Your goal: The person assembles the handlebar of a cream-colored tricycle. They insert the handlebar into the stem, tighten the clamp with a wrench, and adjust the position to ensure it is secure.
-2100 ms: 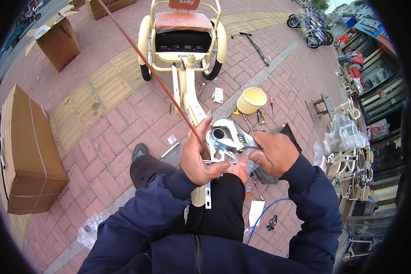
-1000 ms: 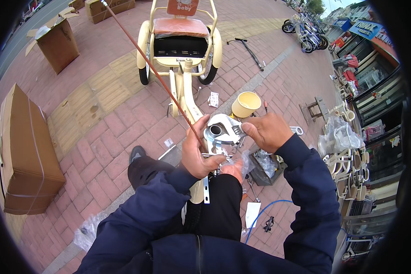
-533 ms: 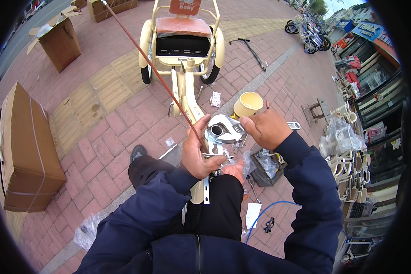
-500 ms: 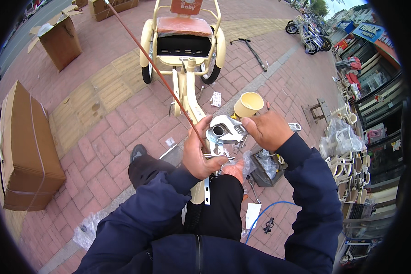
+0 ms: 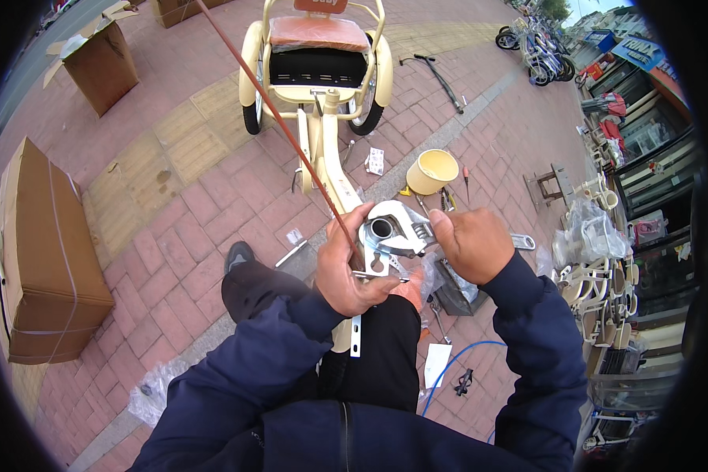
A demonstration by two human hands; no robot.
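My right hand [image 5: 476,245] is closed on a silver adjustable wrench [image 5: 392,211], whose handle end shows beyond the hand. The wrench's jaws sit around the top of a hollow metal tube [image 5: 381,229], over a flat metal bracket [image 5: 375,264] with cut-outs. My left hand [image 5: 340,271] grips this bracket, thumb and fingers on either side. A long reddish-brown rod [image 5: 271,106] slants down to my left hand; its lower end is hidden there. Beyond my hands stretches the cream tricycle frame [image 5: 334,161], with a seat wrapped in plastic [image 5: 318,35] at its back.
A cream pot [image 5: 433,175] stands ahead on the right, with hand tools beside it. Near my right knee lies a grey toolbox [image 5: 458,291]. Large cartons [image 5: 51,259] stand at left. A floor pump [image 5: 442,82], blue hose [image 5: 472,346] and wooden stool [image 5: 549,187] are at right.
My right hand has swung the wrench handle a little toward me, clockwise. My left hand still holds the bracket. The whole view has shifted slightly.
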